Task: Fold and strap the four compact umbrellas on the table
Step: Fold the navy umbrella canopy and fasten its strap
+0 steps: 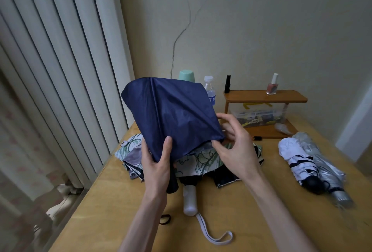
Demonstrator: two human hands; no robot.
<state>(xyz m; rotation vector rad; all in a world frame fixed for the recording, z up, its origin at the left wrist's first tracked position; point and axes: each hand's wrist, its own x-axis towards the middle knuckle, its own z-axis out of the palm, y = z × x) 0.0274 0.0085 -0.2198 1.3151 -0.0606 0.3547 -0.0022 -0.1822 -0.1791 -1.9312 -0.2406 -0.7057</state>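
Obscuring navy umbrella handle [173, 185]: left hand [156, 168]

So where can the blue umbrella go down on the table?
Bare wood lies at the front-left of the table, left of the white handle and hair tie, and between the floral umbrella and the silver umbrella. The middle and the back by the wooden shelf are crowded.
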